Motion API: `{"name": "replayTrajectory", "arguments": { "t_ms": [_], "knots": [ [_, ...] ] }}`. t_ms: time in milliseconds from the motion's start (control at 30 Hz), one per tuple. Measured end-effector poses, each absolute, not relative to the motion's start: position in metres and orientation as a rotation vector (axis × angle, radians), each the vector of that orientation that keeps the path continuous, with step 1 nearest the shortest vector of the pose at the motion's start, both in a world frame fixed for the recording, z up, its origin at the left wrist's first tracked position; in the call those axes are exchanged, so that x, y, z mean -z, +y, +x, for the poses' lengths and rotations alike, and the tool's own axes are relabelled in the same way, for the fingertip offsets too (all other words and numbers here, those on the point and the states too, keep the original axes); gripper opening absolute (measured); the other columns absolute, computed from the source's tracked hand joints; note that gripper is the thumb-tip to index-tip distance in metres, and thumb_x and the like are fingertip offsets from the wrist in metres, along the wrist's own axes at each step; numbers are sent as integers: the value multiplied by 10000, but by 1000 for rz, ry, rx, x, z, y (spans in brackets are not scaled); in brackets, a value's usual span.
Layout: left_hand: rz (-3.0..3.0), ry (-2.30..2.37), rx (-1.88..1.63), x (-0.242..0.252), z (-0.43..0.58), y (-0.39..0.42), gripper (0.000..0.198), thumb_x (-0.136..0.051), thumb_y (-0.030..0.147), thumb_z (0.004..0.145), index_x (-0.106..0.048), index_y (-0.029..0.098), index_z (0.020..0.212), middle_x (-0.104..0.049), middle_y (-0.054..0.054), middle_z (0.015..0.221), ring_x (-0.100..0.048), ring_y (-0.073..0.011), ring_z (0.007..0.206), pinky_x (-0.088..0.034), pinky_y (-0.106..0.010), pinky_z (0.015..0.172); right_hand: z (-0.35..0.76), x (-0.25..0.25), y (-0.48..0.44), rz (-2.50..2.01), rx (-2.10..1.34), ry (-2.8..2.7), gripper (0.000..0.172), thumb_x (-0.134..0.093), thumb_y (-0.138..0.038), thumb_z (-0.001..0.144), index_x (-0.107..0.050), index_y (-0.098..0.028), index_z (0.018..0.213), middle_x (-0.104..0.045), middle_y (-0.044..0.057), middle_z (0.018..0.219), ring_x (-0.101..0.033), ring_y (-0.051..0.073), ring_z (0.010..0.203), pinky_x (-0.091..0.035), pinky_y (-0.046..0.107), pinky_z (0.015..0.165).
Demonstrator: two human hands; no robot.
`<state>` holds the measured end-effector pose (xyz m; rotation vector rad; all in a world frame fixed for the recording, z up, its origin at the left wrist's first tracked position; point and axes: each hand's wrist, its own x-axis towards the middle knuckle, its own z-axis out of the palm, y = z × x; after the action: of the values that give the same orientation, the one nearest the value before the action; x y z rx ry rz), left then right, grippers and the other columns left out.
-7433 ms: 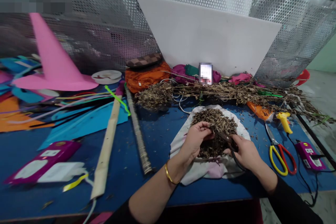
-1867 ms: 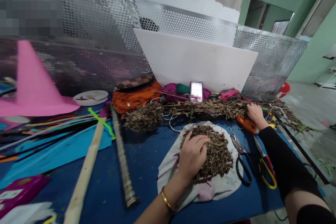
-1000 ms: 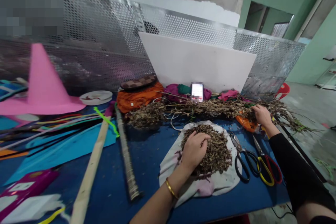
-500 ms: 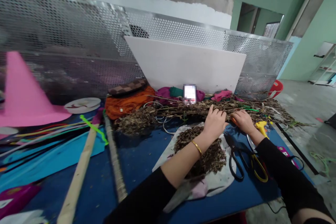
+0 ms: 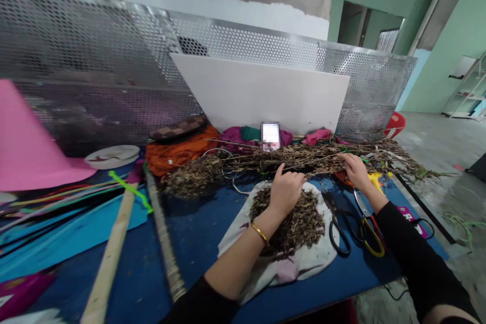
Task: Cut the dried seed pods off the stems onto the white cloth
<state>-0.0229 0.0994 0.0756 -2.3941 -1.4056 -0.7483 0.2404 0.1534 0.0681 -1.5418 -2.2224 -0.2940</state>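
My left hand (image 5: 286, 190) is above a heap of crumbled dry leaves (image 5: 304, 223) on a white cloth (image 5: 235, 238). Its fingers curl round dried plant stems (image 5: 319, 158) at the front of a long bundle. Farther right, my right hand (image 5: 355, 169) is closed at the same stems, its fingertips partly hidden among them. Below it lie black-handled scissors (image 5: 337, 233) and a pair with yellow and red handles (image 5: 370, 233). Something orange (image 5: 342, 178) sits just under the right hand.
At the left are a pink cone hat (image 5: 26, 142), a wooden stick (image 5: 114, 243), a thinner rod (image 5: 163, 233) and blue sheet material (image 5: 76, 238). A lit phone (image 5: 271, 136) stands before a white board (image 5: 266, 91). A yellow glue gun (image 5: 376, 182) lies at right.
My left hand has moved left and toward me, away from the right hand. My right hand has shifted slightly up and right, uncovering the orange thing. The view has turned a little to the right.
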Motion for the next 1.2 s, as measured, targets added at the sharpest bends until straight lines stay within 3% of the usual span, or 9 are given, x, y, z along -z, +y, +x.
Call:
{"name": "replayTrajectory", "arguments": {
  "t_ms": [233,467,767,967,1200],
  "knots": [
    [-2356,-1433,800,-82,-25,96,258,-392,247,906,-619,207,790,-641,-26,682,-585,-184,719,-277,-452,1034,288,-61,181,-1919,274,-2247,376,-428,-107,785,-674,-215,1047,-689,78,991,-606,190,933,-404,273,838],
    [-2351,-1488,858,-84,-26,105,250,-396,254,905,-622,203,812,-671,-36,740,-605,-190,746,-286,-438,1017,299,-59,216,-1993,191,-2292,548,-413,-67,746,-561,-254,1239,-573,29,1279,-552,153,1101,-391,250,909],
    [-2349,-1644,936,-107,-47,116,287,-390,279,888,-643,199,781,-710,-51,823,-628,-207,824,-292,-423,1002,311,-56,228,-1912,131,-2306,655,-417,-30,678,-528,-232,1292,-531,15,1326,-495,164,1192,-354,261,994],
    [-2414,-1662,809,-139,-67,104,308,-381,287,863,-649,207,734,-713,-50,786,-624,-208,780,-301,-414,991,314,-49,228,-1870,138,-2299,709,-423,-29,660,-480,-241,1335,-502,8,1352,-471,177,1222,-345,289,1020],
    [-2460,-1737,592,-169,-108,86,336,-356,344,842,-634,210,710,-710,-40,760,-623,-212,765,-282,-438,1005,311,-44,229,-1861,159,-2285,629,-431,-41,683,-538,-206,1280,-545,50,1308,-520,191,1171,-380,273,972]
  ]
}}
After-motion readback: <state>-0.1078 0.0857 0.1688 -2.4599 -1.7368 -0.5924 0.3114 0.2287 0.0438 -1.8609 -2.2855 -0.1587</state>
